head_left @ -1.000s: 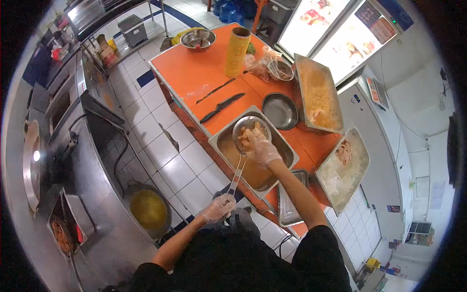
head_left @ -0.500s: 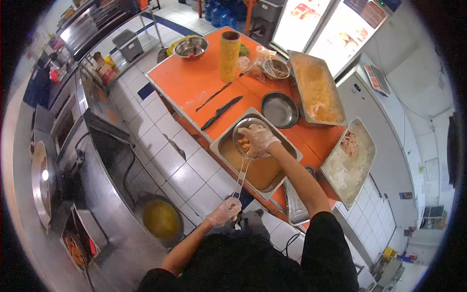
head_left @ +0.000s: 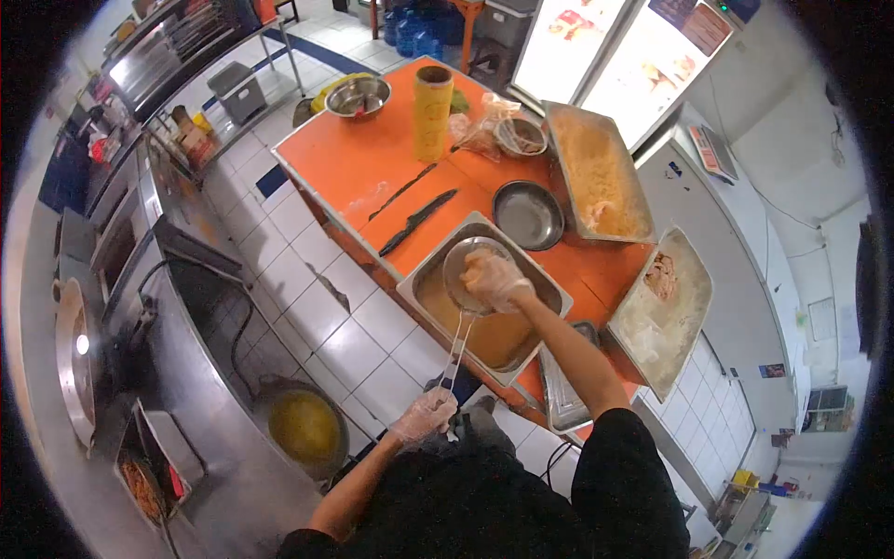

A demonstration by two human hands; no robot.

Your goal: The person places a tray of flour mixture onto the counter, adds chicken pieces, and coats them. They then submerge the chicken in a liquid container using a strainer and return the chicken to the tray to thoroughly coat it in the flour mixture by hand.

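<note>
My left hand [head_left: 428, 415], in a clear plastic glove, grips the long wire handle of a strainer [head_left: 454, 279]. The strainer's round basket is over a deep steel pan [head_left: 554, 300] of cloudy tan liquid [head_left: 501, 343]. Above the basket, my gloved right hand [head_left: 506, 283] is closed around yellow-orange food pieces [head_left: 479, 270]; their exact kind is hard to tell. Just beyond the pan sits a round dark metal dish [head_left: 528, 215]. To the right are a pan of orange crumbs [head_left: 598, 172] and a pan of pale flour [head_left: 663, 321] with a pinkish clump in it.
The orange table [head_left: 345, 172] bears a yellow cylinder [head_left: 432, 116], a steel bowl [head_left: 358, 97], and a smaller bowl [head_left: 521, 137] beside plastic bags. A flat metal tray [head_left: 565, 396] lies near my right arm. At lower left, a pot of yellowish liquid [head_left: 304, 424] stands by the steel counter [head_left: 223, 447].
My right hand has drawn its fingers together and lifted the food pieces up from the strainer's basket. My left hand stays on the handle. The view has shifted slightly.
</note>
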